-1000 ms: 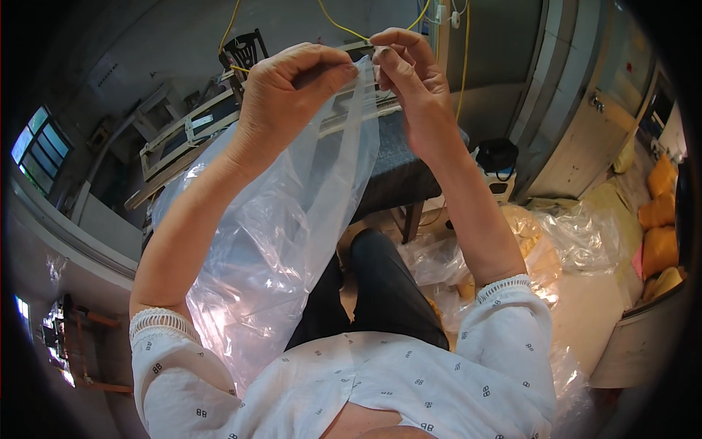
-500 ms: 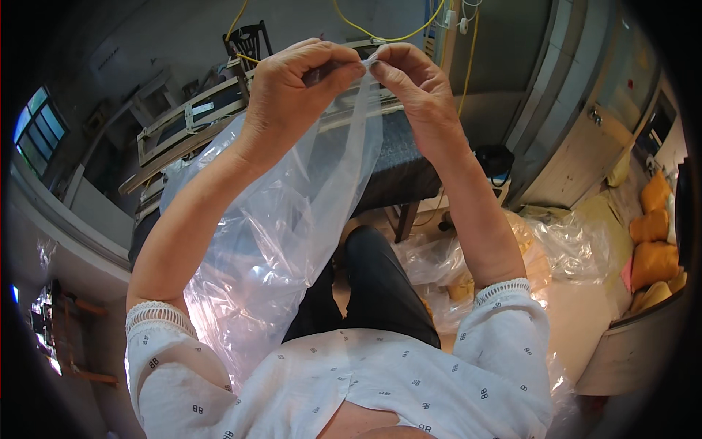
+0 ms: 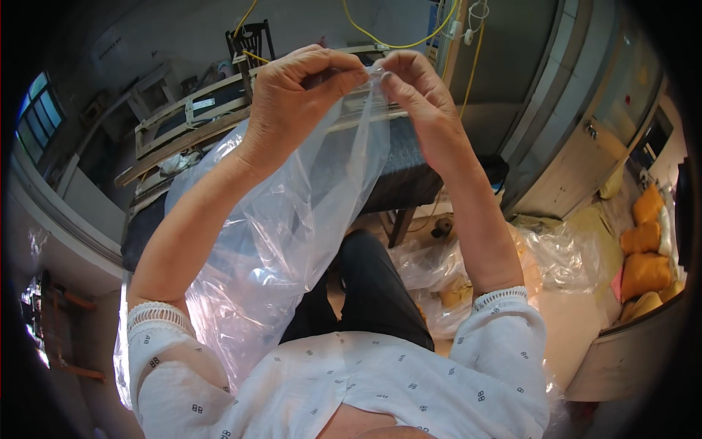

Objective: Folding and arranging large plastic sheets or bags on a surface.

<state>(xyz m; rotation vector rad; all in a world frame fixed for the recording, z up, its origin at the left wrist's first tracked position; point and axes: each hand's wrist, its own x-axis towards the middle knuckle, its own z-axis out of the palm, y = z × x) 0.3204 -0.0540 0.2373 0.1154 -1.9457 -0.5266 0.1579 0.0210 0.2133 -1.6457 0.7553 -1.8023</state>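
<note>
Soft daylight, sharp centre, fisheye bending and dark vignette at edges.

Just one view here, a fisheye cam on the head looking down and forward over the person's own forearms. It's really close to the left hand (image 3: pixel 300 95) and right hand (image 3: pixel 417 102), with edges bending toward the rim.

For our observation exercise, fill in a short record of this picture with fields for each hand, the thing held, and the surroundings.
left hand: raised, fingertips pinching the top edge of the plastic bag
right hand: raised, pinching the same edge close beside the left
plastic bag: clear, crumpled, hanging down from both hands over the lap
behind the hands: dark table, wooden frame, yellow cable
floor at right: more clear plastic, orange-yellow bundles
</note>
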